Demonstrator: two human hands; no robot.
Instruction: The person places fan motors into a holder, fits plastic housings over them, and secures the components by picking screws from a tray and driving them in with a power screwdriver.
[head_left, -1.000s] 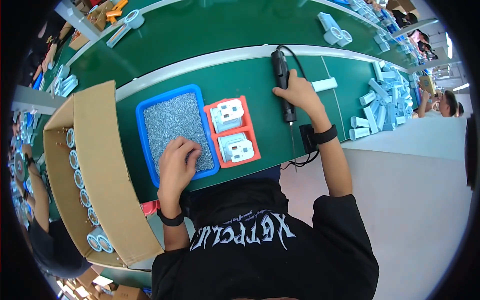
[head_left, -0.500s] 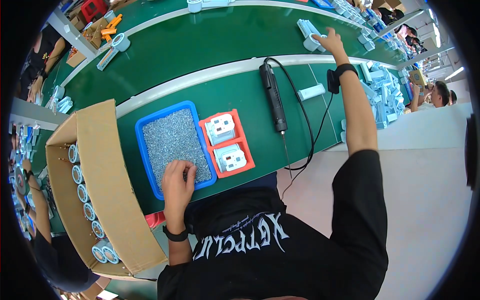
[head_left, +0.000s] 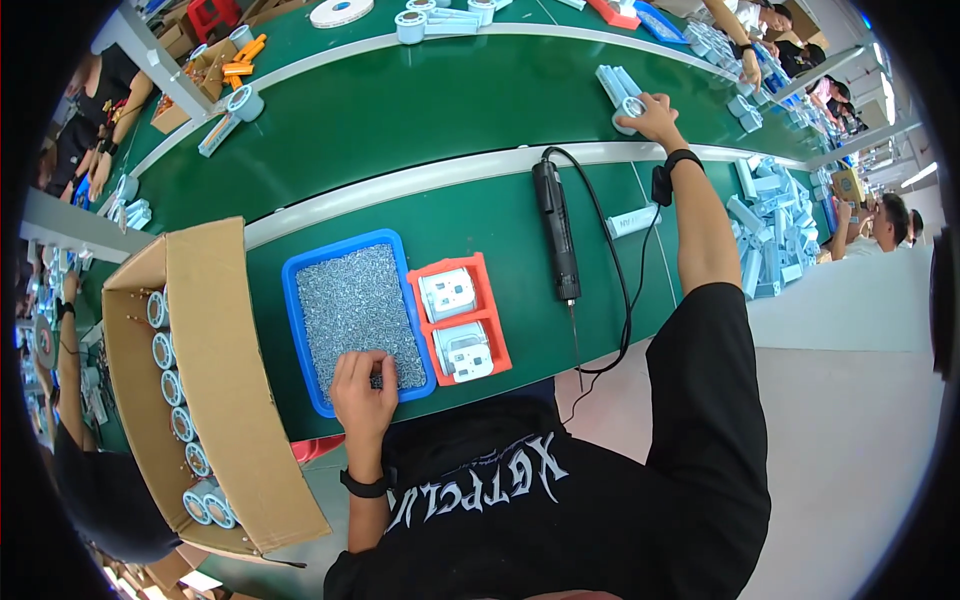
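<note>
My right hand (head_left: 655, 120) reaches across to the green belt, its fingers closed around the round end of a light-blue plastic housing (head_left: 630, 108). Another light-blue piece (head_left: 624, 78) lies against that housing. Over the near end of a blue tray of small screws (head_left: 362, 305) rests my left hand (head_left: 362, 395), with fingers curled in. Whatever its fingertips hold, if anything, is hidden. Beside the tray, a red fixture (head_left: 482, 265) carries two light-blue housings (head_left: 448, 293) with white plates on them. An electric screwdriver (head_left: 556, 230) lies to their right.
At left stands an open cardboard box (head_left: 215, 380) with several round-ended parts inside. The screwdriver's black cable (head_left: 606, 215) loops near a single light-blue piece (head_left: 633, 221). A pile of light-blue parts (head_left: 775, 225) lies at right. Other people work across the belt and at both sides.
My right hand has gone from spread fingers above the housing to a grip around its round end. My left hand stays curled over the screws. The whole view has shifted slightly.
</note>
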